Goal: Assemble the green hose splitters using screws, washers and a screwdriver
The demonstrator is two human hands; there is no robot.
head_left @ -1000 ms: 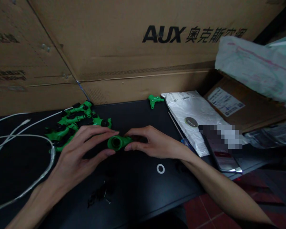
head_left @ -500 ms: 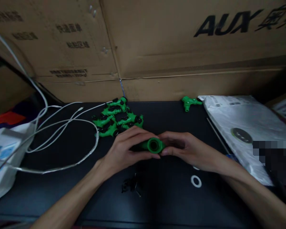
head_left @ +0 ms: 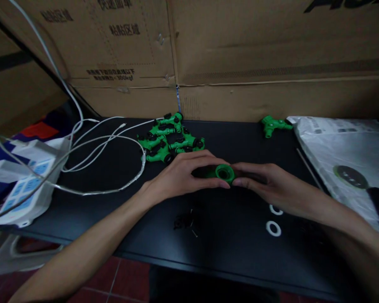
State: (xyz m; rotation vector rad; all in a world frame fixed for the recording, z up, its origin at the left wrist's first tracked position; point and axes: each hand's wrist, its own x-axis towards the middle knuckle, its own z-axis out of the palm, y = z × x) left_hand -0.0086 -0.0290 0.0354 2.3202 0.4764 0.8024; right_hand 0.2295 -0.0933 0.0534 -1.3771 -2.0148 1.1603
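Between both hands, above the black table, is a green plastic hose splitter (head_left: 225,173) with its round open end facing me. My left hand (head_left: 192,172) wraps around its left side, thumb below and fingers on top. My right hand (head_left: 262,179) pinches its right side with thumb and fingertips. Most of the fitting's body is hidden by the fingers. Several green splitters with black parts (head_left: 159,152) lie in a cluster behind my left hand. Another green splitter (head_left: 271,125) rests alone at the back right. Two white ring washers (head_left: 273,228) lie below my right wrist.
Small black parts and thin metal pins (head_left: 185,221) lie near the table's front. White cables (head_left: 105,191) loop on the left beside a white power strip (head_left: 34,189). A white plastic package (head_left: 331,155) lies at right. A large cardboard box (head_left: 240,99) stands behind.
The view has tilted down and shifted left, so the table's front edge and red floor now show. Both hands keep their hold on the green splitter, with little change in grip.
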